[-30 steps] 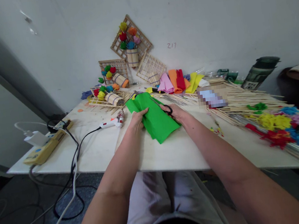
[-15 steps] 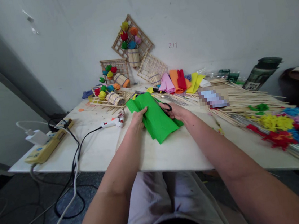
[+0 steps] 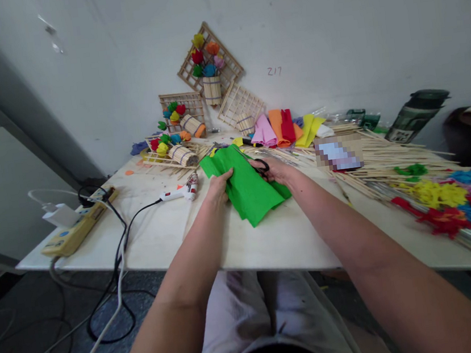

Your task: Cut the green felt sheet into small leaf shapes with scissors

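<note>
A folded sheet of bright green crepe paper (image 3: 251, 189) is held above the white table in front of me. My left hand (image 3: 220, 186) grips its left edge, thumb on top and the other fingers hidden underneath. Black-handled scissors (image 3: 263, 165) are in my right hand (image 3: 277, 172), with the fingers closed around the handles. Their blades lie against the upper right part of the green paper, pointing up and left; how far they are parted is too small to tell.
Left of the paper lies a white glue gun (image 3: 181, 192), its cord running toward a yellow power strip (image 3: 79, 224). Folded coloured papers (image 3: 283, 126), bamboo sticks (image 3: 380, 150) and a blurred-out phone (image 3: 339, 154) lie right. Lattice frames with paper flowers (image 3: 209, 68) stand behind. A dark bottle (image 3: 417, 115) leans far right.
The scissors and my right hand have shifted slightly along the green paper, and the handles sit a little differently. My left hand keeps its hold. The whole view has moved slightly.
</note>
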`<move>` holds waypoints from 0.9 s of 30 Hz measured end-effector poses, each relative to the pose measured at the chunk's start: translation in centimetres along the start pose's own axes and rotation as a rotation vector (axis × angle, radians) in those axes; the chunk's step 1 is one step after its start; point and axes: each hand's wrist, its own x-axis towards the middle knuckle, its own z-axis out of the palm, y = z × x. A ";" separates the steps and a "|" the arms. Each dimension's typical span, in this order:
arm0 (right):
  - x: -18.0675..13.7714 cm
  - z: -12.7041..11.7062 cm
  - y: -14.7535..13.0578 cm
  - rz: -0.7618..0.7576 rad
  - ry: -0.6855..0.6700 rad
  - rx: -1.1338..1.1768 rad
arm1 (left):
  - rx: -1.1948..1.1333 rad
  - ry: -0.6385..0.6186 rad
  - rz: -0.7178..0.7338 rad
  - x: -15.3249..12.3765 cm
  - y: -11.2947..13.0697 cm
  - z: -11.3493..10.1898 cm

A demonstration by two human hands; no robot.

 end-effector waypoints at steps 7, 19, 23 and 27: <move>-0.3 0.3 0.1 -0.015 0.029 0.051 | -0.011 -0.001 -0.002 0.1 0.0 0.0; -1.0 0.4 -0.4 0.016 0.091 0.033 | -0.014 0.012 -0.003 0.0 0.0 0.0; -0.9 -0.1 -0.1 0.021 0.060 0.055 | -0.011 0.004 -0.010 -0.1 0.1 0.1; -0.6 -0.2 -0.1 0.043 0.034 0.057 | -0.010 0.019 -0.005 -0.3 0.1 0.2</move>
